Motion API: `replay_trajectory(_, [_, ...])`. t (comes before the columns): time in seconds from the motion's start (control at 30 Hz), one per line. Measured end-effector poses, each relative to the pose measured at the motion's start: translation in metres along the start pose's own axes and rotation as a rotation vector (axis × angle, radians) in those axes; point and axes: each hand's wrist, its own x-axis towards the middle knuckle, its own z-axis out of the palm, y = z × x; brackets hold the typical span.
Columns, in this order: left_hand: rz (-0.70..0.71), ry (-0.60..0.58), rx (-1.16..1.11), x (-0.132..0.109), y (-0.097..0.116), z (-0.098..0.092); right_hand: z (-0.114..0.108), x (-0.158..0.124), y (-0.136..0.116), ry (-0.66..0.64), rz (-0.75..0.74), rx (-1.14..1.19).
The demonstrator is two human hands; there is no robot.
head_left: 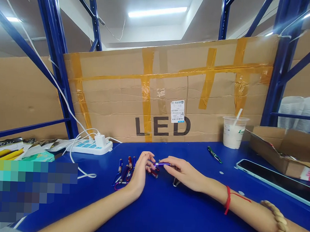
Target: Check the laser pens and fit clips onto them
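Observation:
Between my hands lies a slim, shiny purple metal tube (163, 164), pen-like in shape and held level just above the table. The thumb and fingers of my right hand (184, 172) pinch its right end. My left hand (141, 171) has its fingers curled at the left end, with the fingertips closed around the tip. A dark red tube (153, 174) lies just below. A silver wire clip (176, 182) shows under my right hand. Left of my left hand, several similar blue and red tubes (123, 172) with cord loops lie in a group, partly hidden by the wrist.
A blue table (166, 215) fronts a taped cardboard wall (114, 104). A white power strip (89, 147) with cables stands at left. To the right are green-handled cutters (215, 155), a plastic cup (233, 133) with a straw, a phone (275, 181) and an open cardboard box (271, 148).

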Motion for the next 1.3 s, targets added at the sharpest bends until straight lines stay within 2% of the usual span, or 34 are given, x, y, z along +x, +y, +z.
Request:
replay_trajectory(0.2, [0.056, -0.009, -0.05, 0.001, -0.006, 0.002, 0.0, 0.0, 0.001, -0.021, -0.01, -0.046])
replay_trajectory(0.33, [0.018, 0.004, -0.069, 0.0, -0.004, 0.002, 0.003, 0.0, 0.01, -0.036, 0.013, -0.092])
replay_trajectory(0.43, [-0.009, -0.003, -0.051, -0.001, -0.002, 0.001, 0.005, 0.001, 0.017, 0.001, 0.025, -0.12])
replay_trajectory(0.83, [-0.036, -0.025, -0.022, -0.003, 0.0, 0.001, 0.007, 0.002, 0.021, 0.001, 0.052, -0.16])
replay_trajectory(1.03, [0.001, -0.039, -0.026, -0.002, -0.005, 0.0, 0.003, 0.002, 0.009, -0.041, 0.045, -0.1])
replay_trajectory(1.3, [0.034, -0.018, 0.01, 0.001, -0.006, -0.001, 0.0, 0.0, -0.001, -0.082, -0.062, -0.073])
